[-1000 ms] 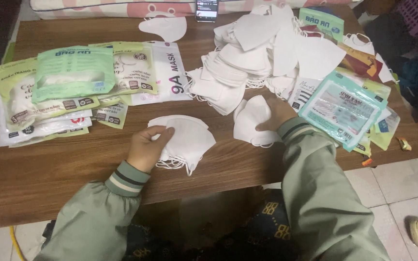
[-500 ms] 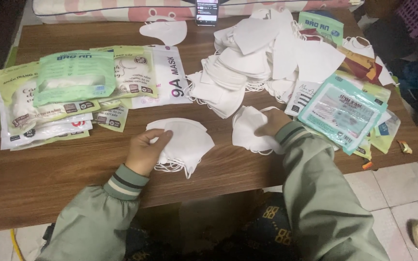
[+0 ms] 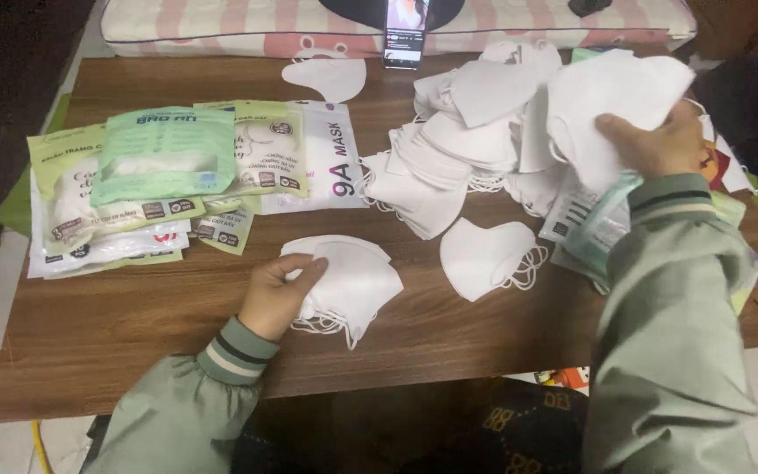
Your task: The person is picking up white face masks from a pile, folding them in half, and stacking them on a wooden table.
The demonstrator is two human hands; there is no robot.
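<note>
The left hand (image 3: 278, 294) lay flat, fingers together, on a small stack of white masks (image 3: 348, 281) near the bench (image 3: 116, 333) front; the right hand (image 3: 655, 140) gripped one white mask (image 3: 616, 101) far right.

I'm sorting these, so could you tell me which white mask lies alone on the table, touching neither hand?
The single mask between the left hand's small stack and the big pile.

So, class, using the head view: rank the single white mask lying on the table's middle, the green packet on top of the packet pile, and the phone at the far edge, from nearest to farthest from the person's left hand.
1. Single white mask: just to the right of the left hand.
2. Green packet: up and left, on top of the packet pile.
3. Phone: far edge of the table, farthest.
</note>
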